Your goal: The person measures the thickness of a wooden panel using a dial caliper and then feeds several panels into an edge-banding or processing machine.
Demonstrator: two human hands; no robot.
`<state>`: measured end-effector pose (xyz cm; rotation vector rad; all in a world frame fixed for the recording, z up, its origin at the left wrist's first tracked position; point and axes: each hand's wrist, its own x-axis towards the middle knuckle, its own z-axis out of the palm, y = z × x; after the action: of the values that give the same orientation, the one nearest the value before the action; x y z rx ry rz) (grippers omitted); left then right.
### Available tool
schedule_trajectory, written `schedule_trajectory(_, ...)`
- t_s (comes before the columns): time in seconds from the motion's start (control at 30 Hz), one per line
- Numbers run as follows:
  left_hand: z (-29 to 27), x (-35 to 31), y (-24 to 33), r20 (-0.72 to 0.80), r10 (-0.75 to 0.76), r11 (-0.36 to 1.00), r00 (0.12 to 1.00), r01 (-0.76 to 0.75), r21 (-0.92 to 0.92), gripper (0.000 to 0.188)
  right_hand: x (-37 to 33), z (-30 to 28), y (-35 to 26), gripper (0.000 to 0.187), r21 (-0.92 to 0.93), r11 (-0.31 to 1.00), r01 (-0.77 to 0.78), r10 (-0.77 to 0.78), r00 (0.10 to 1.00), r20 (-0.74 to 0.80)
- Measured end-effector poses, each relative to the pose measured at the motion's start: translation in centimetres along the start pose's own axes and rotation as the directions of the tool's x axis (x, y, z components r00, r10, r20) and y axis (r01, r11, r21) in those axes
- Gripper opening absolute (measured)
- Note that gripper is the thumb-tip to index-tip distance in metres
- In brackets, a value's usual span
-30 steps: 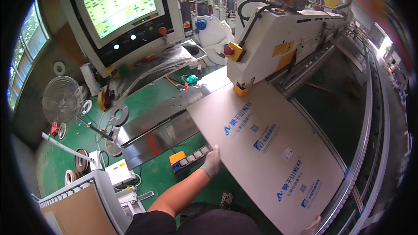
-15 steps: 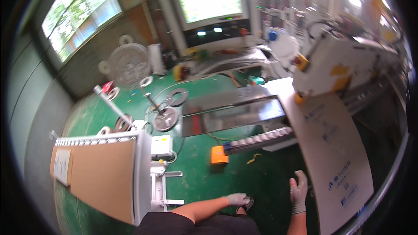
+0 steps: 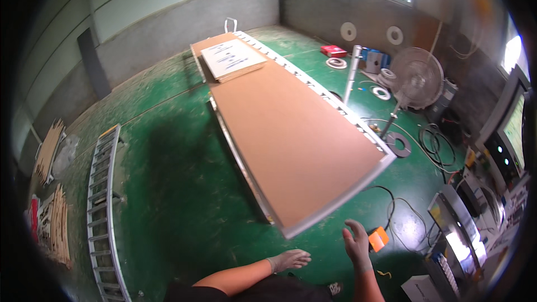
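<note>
Both my hands wear thin pale gloves. My left hand (image 3: 290, 259) is held low in front of my body, its fingers stretched out, and nothing is in it. My right hand (image 3: 356, 241) is raised to the right of it, thumb and fingers apart, also without anything in it. Just beyond both hands is the near end of a long table with a white frame (image 3: 335, 206), which neither hand touches. A large brown board (image 3: 302, 134) covers its top. At the table's far end lies a stack of white printed panels (image 3: 232, 57).
An orange box (image 3: 378, 239) lies on the green floor beside my right hand, with cables behind it. A metal ladder-like frame (image 3: 100, 207) is at the left, near wood strips (image 3: 59, 223). A large fan (image 3: 418, 78) and an upright white post (image 3: 352, 75) stand right of the table.
My view has swung left, bringing the long table from the left side to the middle. The machine on the right has gone out of view. My left hand's fingers now stretch out.
</note>
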<state>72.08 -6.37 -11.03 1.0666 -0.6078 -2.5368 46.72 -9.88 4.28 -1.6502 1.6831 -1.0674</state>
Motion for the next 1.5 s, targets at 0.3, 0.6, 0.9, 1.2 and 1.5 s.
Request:
schedule_trajectory(0.3,-21.3,-15.3,0.5,-0.748,-0.102,0.887,0.656,-0.28,-0.366,0.055,14.4,20.3,-1.7,0.071,-0.582,0.748,0.319,-0.186,0.943,0.278)
schedule_trajectory(0.6,-31.1,-15.0,13.0,-0.684,0.011,0.972,0.729,0.153,0.178,0.044,32.5,27.9,-6.7,0.077,-0.602,0.798,-0.022,0.065,0.997,0.049)
schedule_trajectory(0.9,-46.4,-19.9,36.3,-0.555,0.317,0.415,0.769,0.414,0.81,0.039,51.4,43.3,-12.9,0.069,-0.599,0.787,0.144,-0.053,0.985,0.167)
schedule_trajectory(1.2,-63.6,-19.2,82.1,-0.057,0.996,0.056,0.065,0.015,0.998,0.018,62.6,56.2,-19.9,0.054,-0.542,0.815,0.207,-0.14,0.977,0.162)
schedule_trajectory(1.5,-81.5,-8.4,123.5,0.045,0.899,-0.283,0.437,0.498,0.82,0.061,70.7,62.1,-20.7,0.053,-0.656,0.714,-0.245,0.11,0.964,-0.24)
